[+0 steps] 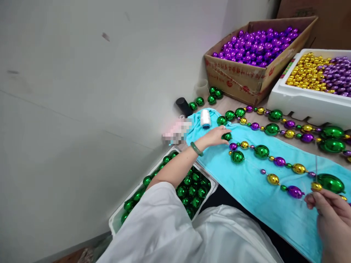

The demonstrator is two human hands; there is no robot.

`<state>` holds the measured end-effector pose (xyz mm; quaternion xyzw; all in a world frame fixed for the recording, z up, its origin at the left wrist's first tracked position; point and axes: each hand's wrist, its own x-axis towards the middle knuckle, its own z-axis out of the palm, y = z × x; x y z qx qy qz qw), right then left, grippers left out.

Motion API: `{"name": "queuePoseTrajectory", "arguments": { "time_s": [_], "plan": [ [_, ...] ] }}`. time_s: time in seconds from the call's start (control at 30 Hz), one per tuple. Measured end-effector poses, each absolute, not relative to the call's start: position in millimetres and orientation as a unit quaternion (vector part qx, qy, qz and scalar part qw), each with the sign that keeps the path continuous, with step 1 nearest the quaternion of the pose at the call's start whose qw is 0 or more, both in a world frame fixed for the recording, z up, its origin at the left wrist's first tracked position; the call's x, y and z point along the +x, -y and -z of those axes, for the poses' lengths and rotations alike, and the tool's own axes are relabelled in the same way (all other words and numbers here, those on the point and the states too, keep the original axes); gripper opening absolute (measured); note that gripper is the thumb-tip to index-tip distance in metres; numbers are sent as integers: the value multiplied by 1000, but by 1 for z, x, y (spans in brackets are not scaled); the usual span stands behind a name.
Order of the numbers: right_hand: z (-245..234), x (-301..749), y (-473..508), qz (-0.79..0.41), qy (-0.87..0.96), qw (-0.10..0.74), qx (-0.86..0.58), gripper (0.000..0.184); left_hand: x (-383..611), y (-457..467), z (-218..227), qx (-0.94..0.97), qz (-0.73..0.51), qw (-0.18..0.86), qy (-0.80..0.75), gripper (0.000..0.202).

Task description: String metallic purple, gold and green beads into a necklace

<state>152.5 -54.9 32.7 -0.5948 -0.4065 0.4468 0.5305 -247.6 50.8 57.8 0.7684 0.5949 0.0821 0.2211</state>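
My left hand [216,136], with a green bangle [196,149] at the wrist, has its fingers closed on a shiny green ball bead [227,137] over the turquoise towel [246,197]. Between the thumb and fingers of my right hand [330,208] is a small gold bead [316,186]. A thin, needle-like line [316,164] rises above that bead. From near the right hand, a strand with a purple bead [295,191] and a gold bead [273,179] runs left along clear thread to a larger green bead [237,156]. Further strung beads [261,151] lie just behind.
A white thread spool [205,118] stands on the towel. A tub of green balls [214,186] sits below my left arm. Behind are a carton [233,78] of purple balls, a white foam box [296,100] of gold and purple beads, and a black cylinder [183,106] by the wall.
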Motion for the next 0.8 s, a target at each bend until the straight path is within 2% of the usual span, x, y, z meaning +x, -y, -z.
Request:
{"name": "queuePoseTrajectory", "arguments": {
  "time_s": [0.1,0.2,0.33,0.4,0.47,0.57,0.8],
  "plan": [
    [-38,143,56,-428,423,521,-606,25,-234,-45,-50,738,-148,247,-611,58],
    [-39,139,62,-437,453,492,-602,21,-215,-42,-55,659,-323,309,-605,56],
    [-32,134,72,-477,467,465,-581,21,-172,-34,-69,427,-502,574,-486,49],
    [-29,130,75,-493,469,463,-568,21,-148,-31,-76,291,-527,682,-416,37],
    [-26,127,78,-498,476,458,-562,20,-126,-30,-82,186,-530,739,-372,32],
    [-23,128,82,-489,496,447,-561,18,-100,-33,-89,110,-519,774,-346,37],
    [-22,139,87,-464,498,453,-576,18,-70,-37,-92,64,-504,797,-326,43]
  ]
}}
